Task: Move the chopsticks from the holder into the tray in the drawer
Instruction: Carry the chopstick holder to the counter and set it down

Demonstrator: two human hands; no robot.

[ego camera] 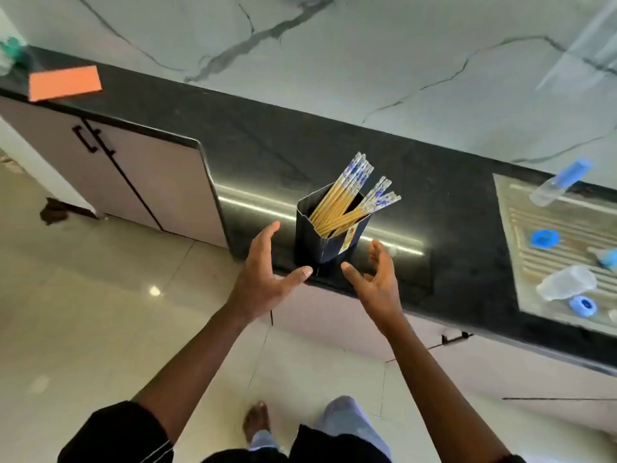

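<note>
A dark square holder stands near the front edge of the black counter. Several yellow chopsticks with blue-and-white patterned tops lean out of it. My left hand hovers open just left of the holder's base, its thumb close to the holder's bottom corner. My right hand is open too, just right of the base, fingers spread. Neither hand holds anything. No open drawer or tray shows; a closed drawer front with a black handle lies below the counter edge.
An orange pad lies on the counter at far left. On the right, a steel draining board carries clear bottles and blue caps. Cupboard doors with black handles stand at left. My feet are on the tiled floor.
</note>
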